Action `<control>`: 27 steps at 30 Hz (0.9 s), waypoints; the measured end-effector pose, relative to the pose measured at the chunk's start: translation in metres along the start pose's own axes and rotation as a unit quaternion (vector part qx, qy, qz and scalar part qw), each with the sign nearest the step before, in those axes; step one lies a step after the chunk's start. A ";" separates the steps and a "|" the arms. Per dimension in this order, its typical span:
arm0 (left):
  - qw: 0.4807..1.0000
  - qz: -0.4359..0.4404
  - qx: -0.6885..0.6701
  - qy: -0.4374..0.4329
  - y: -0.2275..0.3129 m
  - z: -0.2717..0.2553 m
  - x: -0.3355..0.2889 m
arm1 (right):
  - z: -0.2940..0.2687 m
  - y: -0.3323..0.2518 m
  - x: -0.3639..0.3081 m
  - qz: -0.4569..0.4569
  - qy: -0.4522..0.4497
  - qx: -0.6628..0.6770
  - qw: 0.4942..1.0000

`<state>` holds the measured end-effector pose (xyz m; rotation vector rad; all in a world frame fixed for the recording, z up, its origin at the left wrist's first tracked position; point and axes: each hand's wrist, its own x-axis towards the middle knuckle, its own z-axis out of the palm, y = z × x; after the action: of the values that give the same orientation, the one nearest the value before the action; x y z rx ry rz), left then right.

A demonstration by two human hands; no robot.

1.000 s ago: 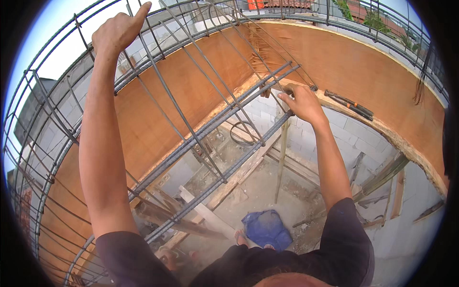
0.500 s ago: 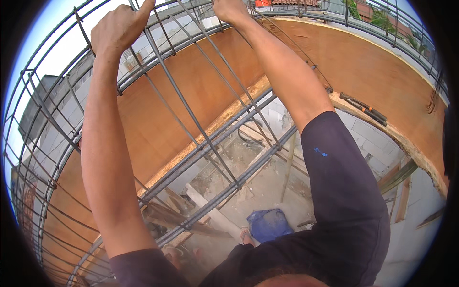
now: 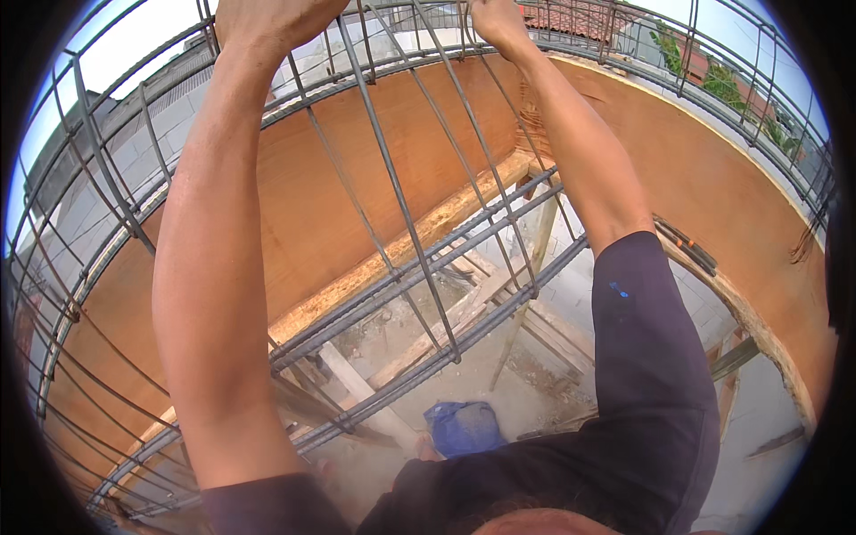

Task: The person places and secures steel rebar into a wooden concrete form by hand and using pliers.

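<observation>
A cage of dark steel rebar (image 3: 405, 205), long ribbed bars with thin bent stirrups, runs slantwise in front of me. At the top left, my left hand (image 3: 278, 20) is closed at the cage's upper bars; the picture's upper edge cuts off its fingertips. My right hand (image 3: 499, 25) has its fingers curled at the upper bars farther right, also partly cut off. Both arms are stretched forward over the cage. Behind the bars stands an orange-brown plywood panel (image 3: 308, 227), with a rough timber strip (image 3: 357, 276) along its lower edge.
Another plywood panel (image 3: 660, 143) curves away to the right. On the timber ledge below it lies a tool with black and orange handles (image 3: 691, 247). Far beneath are a dusty floor, loose planks (image 3: 428, 343) and a blue bag (image 3: 465, 428). More rebar fills the left side.
Both hands now appear farther right and higher in the picture. The view has shifted, and the corner between the plywood panels has come into sight beside my right forearm.
</observation>
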<state>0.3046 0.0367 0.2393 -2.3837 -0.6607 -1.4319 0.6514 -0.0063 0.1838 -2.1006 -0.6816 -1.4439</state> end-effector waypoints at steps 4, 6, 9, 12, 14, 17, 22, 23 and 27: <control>0.995 -0.044 -0.038 -0.084 -0.001 -0.001 0.012 | -0.004 0.023 0.013 0.054 -0.107 0.230 0.966; 0.997 -0.024 -0.028 -0.065 0.001 -0.007 0.016 | -0.002 0.024 0.015 0.106 0.025 0.136 0.985; 0.986 0.090 -0.094 0.107 0.028 -0.013 0.022 | 0.007 0.090 0.002 -0.048 0.069 0.159 0.984; 0.968 0.072 -0.177 0.161 0.091 -0.032 -0.007 | -0.030 0.048 -0.022 0.039 -0.041 0.141 0.988; 0.936 0.091 -0.262 0.215 0.117 -0.019 0.015 | -0.054 0.017 -0.042 0.087 -0.048 0.185 0.978; 0.971 0.203 -0.128 0.018 0.154 0.129 0.089 | -0.043 0.061 -0.072 0.089 -0.072 0.118 0.986; 0.766 -0.268 -0.555 -0.182 0.201 0.197 0.075 | -0.091 0.049 -0.094 0.118 -0.029 0.247 0.961; 0.772 -0.245 -0.566 -0.151 0.185 0.194 0.096 | -0.103 0.024 -0.085 0.123 -0.026 0.266 0.956; 0.378 -0.369 -0.831 -0.175 0.214 0.176 0.078 | -0.107 0.044 -0.094 0.146 -0.063 0.226 0.961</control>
<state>0.5801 -0.0468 0.2244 -4.3357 -0.0374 -2.8601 0.5768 -0.1204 0.1232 -1.8451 -0.6452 -0.8985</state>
